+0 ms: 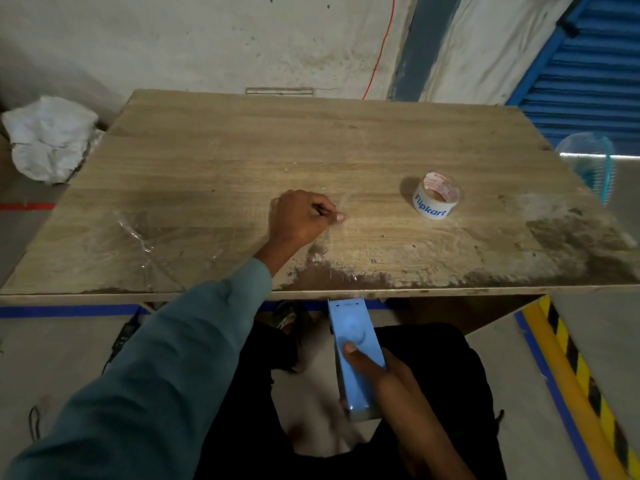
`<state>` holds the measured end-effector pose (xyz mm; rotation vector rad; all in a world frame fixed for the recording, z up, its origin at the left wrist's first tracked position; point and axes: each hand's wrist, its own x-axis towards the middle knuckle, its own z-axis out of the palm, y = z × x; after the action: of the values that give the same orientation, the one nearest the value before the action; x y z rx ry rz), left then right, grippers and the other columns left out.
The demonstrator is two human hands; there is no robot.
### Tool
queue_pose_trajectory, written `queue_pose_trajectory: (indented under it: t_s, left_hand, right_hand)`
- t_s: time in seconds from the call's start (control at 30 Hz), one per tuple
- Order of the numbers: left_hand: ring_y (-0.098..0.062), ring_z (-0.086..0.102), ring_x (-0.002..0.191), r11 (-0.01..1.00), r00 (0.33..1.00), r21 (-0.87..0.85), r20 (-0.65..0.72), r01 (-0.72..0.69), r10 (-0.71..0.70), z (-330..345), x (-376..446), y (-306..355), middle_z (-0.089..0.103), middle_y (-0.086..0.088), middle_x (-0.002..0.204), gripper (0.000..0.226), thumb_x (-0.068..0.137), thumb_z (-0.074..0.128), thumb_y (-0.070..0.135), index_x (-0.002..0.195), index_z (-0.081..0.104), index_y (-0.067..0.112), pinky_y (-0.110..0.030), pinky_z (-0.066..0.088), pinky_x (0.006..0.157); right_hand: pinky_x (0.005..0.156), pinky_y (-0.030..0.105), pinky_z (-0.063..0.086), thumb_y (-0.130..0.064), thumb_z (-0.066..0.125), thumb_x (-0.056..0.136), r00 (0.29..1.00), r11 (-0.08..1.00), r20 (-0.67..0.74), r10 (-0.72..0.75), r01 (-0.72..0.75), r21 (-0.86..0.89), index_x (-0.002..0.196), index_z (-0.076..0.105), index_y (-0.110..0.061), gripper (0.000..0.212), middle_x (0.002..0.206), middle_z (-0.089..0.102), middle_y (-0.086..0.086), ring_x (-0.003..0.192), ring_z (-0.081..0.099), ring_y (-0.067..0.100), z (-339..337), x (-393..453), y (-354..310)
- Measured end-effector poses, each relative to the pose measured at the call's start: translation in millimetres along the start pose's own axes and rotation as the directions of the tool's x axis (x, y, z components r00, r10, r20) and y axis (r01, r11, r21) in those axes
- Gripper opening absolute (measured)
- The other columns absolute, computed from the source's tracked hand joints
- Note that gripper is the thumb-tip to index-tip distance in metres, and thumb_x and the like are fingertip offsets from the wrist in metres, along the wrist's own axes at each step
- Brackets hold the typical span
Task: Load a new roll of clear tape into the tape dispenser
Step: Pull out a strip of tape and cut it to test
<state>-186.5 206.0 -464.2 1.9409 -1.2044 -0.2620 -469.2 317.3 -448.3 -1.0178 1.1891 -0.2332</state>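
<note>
My right hand [377, 372] grips a light blue tape dispenser [353, 344] below the table's front edge, over my lap, with the thumb on its flat side. A strip of clear tape [341, 244] runs from the dispenser's top up over the edge onto the table. My left hand [301, 218] rests on the wooden table [242, 140] near its middle, fingers pinched on the far end of that strip. A roll of printed tape [435, 195] stands on the table to the right, well apart from both hands.
Crumpled clear tape [138, 237] is stuck on the table's left part. A white sack [48, 140] lies on the floor at the left. A blue mesh basket [588, 164] stands beyond the table's right edge. Yellow-black floor marking [581, 375] runs at the right.
</note>
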Motion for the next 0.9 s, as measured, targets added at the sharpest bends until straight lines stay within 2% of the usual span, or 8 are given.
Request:
queue_pose_trajectory:
  t_s: [0.1,0.17,0.27,0.4,0.47,0.63,0.77,0.9]
  left_hand:
    - [0.020,0.057,0.066,1.000,1.000,-0.002,-0.007,-0.001,0.001,-0.6,-1.3,2.4,0.079,0.016,0.080,0.021,0.074,0.092,0.044,0.085,0.086,0.026,0.005,0.037,0.064]
    - [0.014,0.061,0.067,1.000,1.000,0.000,-0.002,0.010,-0.010,-1.5,-1.2,3.6,0.079,0.017,0.081,0.022,0.075,0.092,0.046,0.085,0.086,0.027,0.002,0.035,0.069]
    - [0.002,0.070,0.078,1.000,1.000,0.013,-0.004,0.028,-0.028,-1.2,-2.0,5.0,0.082,0.014,0.085,0.024,0.074,0.090,0.050,0.085,0.085,0.029,-0.019,0.047,0.083]
    - [-0.006,0.074,0.090,0.999,0.998,0.019,0.027,0.049,-0.050,-3.8,-1.2,11.1,0.082,0.012,0.088,0.021,0.074,0.090,0.051,0.083,0.084,0.032,-0.036,0.050,0.100]
    - [-0.008,0.075,0.090,0.999,0.999,0.024,0.017,0.029,-0.029,-3.1,-1.5,11.0,0.082,0.012,0.087,0.018,0.077,0.088,0.049,0.082,0.082,0.033,-0.035,0.051,0.097]
    - [0.003,0.069,0.077,0.999,0.999,0.030,-0.029,0.024,-0.024,0.8,1.6,2.3,0.081,0.012,0.082,0.021,0.075,0.090,0.049,0.081,0.084,0.029,-0.004,0.042,0.074]
    - [-0.004,0.076,0.081,0.997,0.997,-0.034,0.011,0.075,-0.074,-4.5,0.8,9.7,0.083,0.008,0.085,0.026,0.073,0.093,0.046,0.087,0.085,0.026,-0.022,0.058,0.080]
    - [-0.002,0.072,0.070,0.985,0.988,-0.066,0.021,0.156,-0.155,-6.1,2.4,9.9,0.079,0.010,0.078,0.037,0.064,0.098,0.048,0.085,0.079,0.024,-0.017,0.053,0.063]
  right_hand:
    - [0.068,0.037,0.067,-0.074,0.086,0.058,1.000,1.000,-0.024,-0.004,0.004,-0.012,0.115,0.079,-0.028,0.073,0.096,0.086,0.002,0.080,0.084,0.024,-3.2,6.1,-0.1]
    - [0.081,0.046,0.069,-0.081,0.082,0.057,0.998,0.998,-0.064,-0.015,0.011,-0.059,0.113,0.078,-0.031,0.075,0.097,0.086,0.000,0.085,0.084,0.024,-0.9,9.5,3.5]
    - [0.091,0.053,0.066,-0.084,0.078,0.062,0.997,0.996,-0.072,-0.035,0.028,-0.090,0.112,0.078,-0.031,0.074,0.100,0.085,0.002,0.092,0.082,0.026,5.0,12.0,7.9]
    - [0.059,0.029,0.063,-0.059,0.082,0.083,0.993,0.995,-0.096,0.065,-0.071,-0.066,0.104,0.079,-0.020,0.045,0.076,0.083,-0.002,0.065,0.080,0.014,4.2,31.9,16.3]
    - [0.049,0.022,0.054,-0.039,0.079,0.094,0.986,0.982,-0.031,0.165,-0.167,-0.087,0.091,0.078,-0.004,0.035,0.066,0.076,0.009,0.052,0.072,0.019,6.0,35.9,35.8]
    - [0.076,0.050,0.062,-0.044,0.080,0.091,0.980,0.966,-0.094,0.174,-0.188,-0.176,0.105,0.075,0.011,0.057,0.095,0.077,0.029,0.085,0.078,0.040,18.5,61.2,58.3]
    - [0.059,0.031,0.062,-0.037,0.085,0.088,0.981,0.977,-0.069,0.184,-0.190,-0.095,0.105,0.075,-0.006,0.037,0.091,0.082,0.016,0.070,0.081,0.024,21.5,70.8,32.8]
    - [0.034,0.015,0.047,-0.037,0.083,0.091,0.984,0.981,-0.034,0.176,-0.178,-0.075,0.091,0.069,-0.011,0.029,0.058,0.077,0.002,0.036,0.069,0.009,9.8,56.0,23.6]
